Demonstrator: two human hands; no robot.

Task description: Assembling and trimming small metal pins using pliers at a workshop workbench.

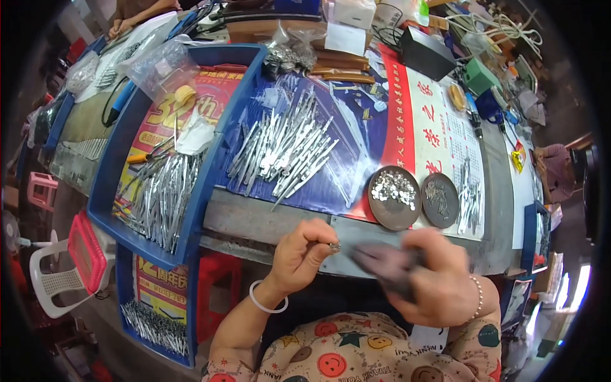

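My left hand (pixel 298 260) is closed in a pinch on a small shiny metal piece (pixel 335 247), just off the table's near edge. Close to its right, my right hand (pixel 434 280) grips a dark hand tool (pixel 385 262). Motion blurs the tool, so its exact kind does not show; its tip points toward the pinched piece. Beyond my hands are a brown round dish (pixel 396 218) of small silvery discs (pixel 393 189) and a second dish (pixel 450 222) with tiny thin pieces. A heap of slim metal strips (pixel 280 149) lies farther left.
A blue tray (pixel 209 159) of metal strips stands at the left, with a lower blue bin (pixel 189 331) beneath. More strips (pixel 470 197) lie at the right. A black box (pixel 428 54) and cables (pixel 503 28) sit at the back. Other people are at the far left and right.
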